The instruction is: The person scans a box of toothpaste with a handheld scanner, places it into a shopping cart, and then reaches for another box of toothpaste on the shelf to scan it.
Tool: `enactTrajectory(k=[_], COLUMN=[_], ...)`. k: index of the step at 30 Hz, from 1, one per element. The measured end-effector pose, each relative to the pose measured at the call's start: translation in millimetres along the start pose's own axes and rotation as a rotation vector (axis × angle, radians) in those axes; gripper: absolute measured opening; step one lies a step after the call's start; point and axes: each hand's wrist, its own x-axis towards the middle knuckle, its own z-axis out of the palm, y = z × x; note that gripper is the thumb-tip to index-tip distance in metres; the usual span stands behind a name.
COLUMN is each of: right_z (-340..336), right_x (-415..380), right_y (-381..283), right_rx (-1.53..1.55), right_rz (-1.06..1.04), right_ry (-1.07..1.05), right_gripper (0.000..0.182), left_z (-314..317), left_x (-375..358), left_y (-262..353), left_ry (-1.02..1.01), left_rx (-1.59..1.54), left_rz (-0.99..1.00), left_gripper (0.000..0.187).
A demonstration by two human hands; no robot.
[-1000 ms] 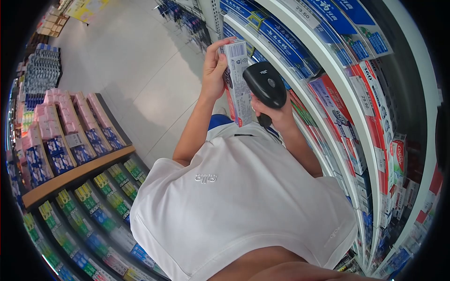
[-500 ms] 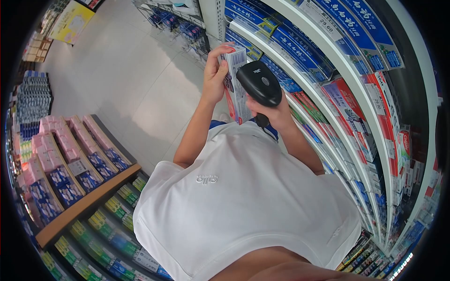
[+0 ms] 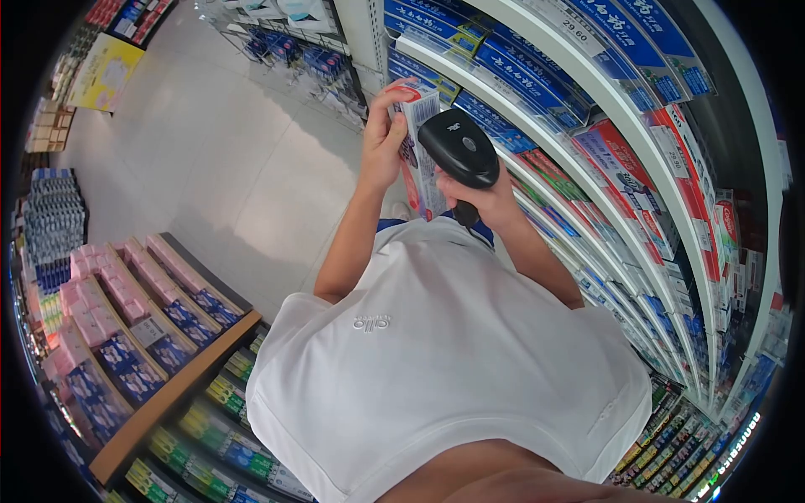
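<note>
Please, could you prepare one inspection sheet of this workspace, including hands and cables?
Surface: no worktop seen; tiled floor below.
Job's things: long printed carton, barcode visible; black handheld barcode scanner overlapping it in view, contact unclear.
Clutter: nothing seen.
Grippers: left hand holds the carton; right hand grips the scanner.
Cables: nothing seen.
Surroundings: blue boxes on white shelving at right; pink packs at left.
</note>
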Motion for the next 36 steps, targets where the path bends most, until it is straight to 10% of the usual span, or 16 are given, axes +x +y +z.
enactTrajectory(k=[36], right_z=[20.4], right_x=[9.5], right_y=[6.1], right_rx=[-0.003], right_rz=[-0.010], right_ry=[0.018], right_gripper=[0.025], left_z=[-20.3], left_x=[-0.6], left_y=[1.5], left_ry=[0.002], left_rx=[-0.031], left_rz=[0.021], left_gripper=[0.025])
